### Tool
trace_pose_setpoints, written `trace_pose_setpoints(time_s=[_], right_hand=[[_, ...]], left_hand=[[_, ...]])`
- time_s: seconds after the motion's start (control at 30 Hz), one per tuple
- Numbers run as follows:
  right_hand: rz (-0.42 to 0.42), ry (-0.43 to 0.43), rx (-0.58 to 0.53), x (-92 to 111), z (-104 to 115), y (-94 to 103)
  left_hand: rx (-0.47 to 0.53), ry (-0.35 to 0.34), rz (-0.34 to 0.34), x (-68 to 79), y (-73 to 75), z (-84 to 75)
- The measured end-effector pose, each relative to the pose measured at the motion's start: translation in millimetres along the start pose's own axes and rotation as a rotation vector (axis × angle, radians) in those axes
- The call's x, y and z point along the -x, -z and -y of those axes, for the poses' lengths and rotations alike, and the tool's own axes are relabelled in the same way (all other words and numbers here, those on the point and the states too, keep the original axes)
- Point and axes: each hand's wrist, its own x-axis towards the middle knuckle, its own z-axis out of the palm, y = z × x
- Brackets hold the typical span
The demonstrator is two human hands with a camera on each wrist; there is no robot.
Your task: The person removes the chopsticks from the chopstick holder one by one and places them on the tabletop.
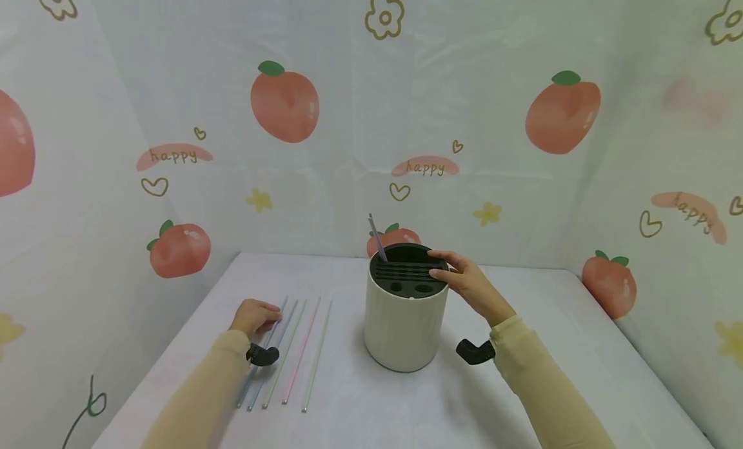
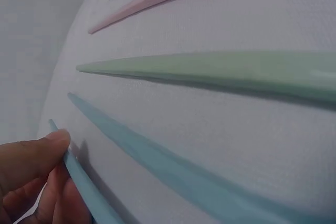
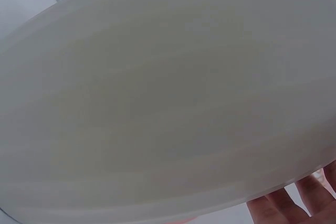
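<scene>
My left hand (image 1: 256,316) pinches the far end of the leftmost blue chopstick (image 2: 88,187) between thumb and fingers. To its right lie another blue chopstick (image 2: 152,162), a green one (image 2: 220,72), a pink one (image 1: 302,350) and a second green one (image 1: 318,353), side by side on the table. A cream cylindrical utensil holder (image 1: 403,329) with a dark slotted top (image 1: 409,287) stands upright at the middle. One purple chopstick (image 1: 377,236) leans inside its back compartment. My right hand (image 1: 473,286) holds the holder's right rim, with fingertips over the top.
The white table (image 1: 522,397) is bounded by pale fabric walls (image 1: 354,81) printed with peaches, hearts and flowers. Black wrist mounts (image 1: 476,351) sit on both cream sleeves.
</scene>
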Motion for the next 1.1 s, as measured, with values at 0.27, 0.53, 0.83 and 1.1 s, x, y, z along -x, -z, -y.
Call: trace_pose_setpoints(time_s=[0.27, 0.53, 0.83, 1.1], right_hand=[[0.007, 0.003, -0.014, 1, 1, 0.4], [0.007, 0.004, -0.012, 1, 0, 1.2], [0.014, 0.006, -0.020, 0, -1, 0.9], [0.007, 0.000, 0.000, 0, -1, 1.6]], left_hand=[[-0.065, -0.013, -0.027, -3.9, -3.0, 0.1], [-0.103, -0.028, -0.031, 0.7, -4.1, -3.3], [0.020, 0.006, 0.007, 4.0, -0.1, -8.4], [0.213, -0.188, 0.135, 17.9, -1.1, -71.6]])
